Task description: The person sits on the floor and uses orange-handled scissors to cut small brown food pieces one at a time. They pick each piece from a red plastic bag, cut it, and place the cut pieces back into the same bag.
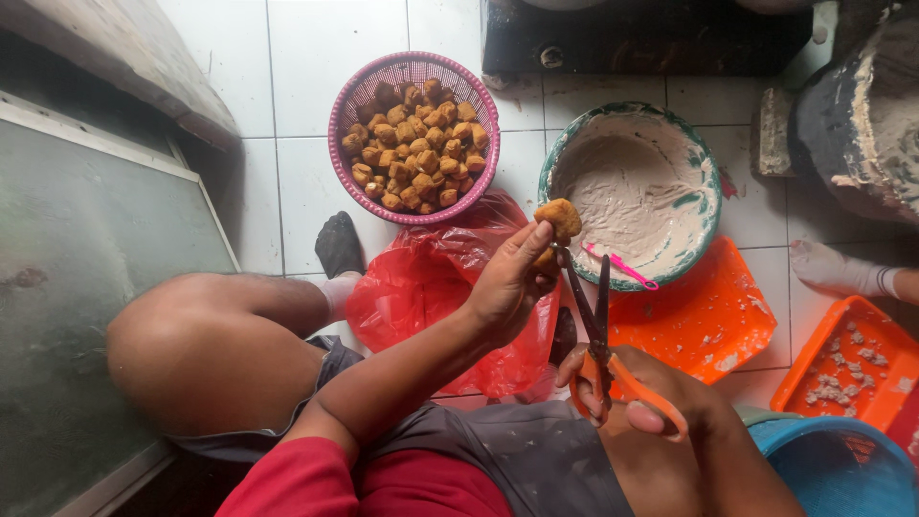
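Over the red bag (450,287), left hand (512,282) pinches a fried tofu puff (558,219) up high; right hand (651,397) grips orange scissors (598,330), blades parted at it.

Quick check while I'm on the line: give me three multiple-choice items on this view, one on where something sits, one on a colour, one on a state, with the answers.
1. Where is the pink basket of fried pieces?
A. On the tiled floor, left of the batter bowl
B. On the person's lap
C. Inside the blue bucket

2. What colour are the scissors' handles?
A. Green
B. Orange
C. Black

3. How do the scissors stand?
A. Lying shut on the floor
B. Blades parted, below the fried piece
C. Stuck in the batter

Answers:
1 A: the basket rests on white tiles beside the batter bowl.
2 B: the loops in the right hand are orange.
3 B: the blades fork apart under the fried piece in the left hand.
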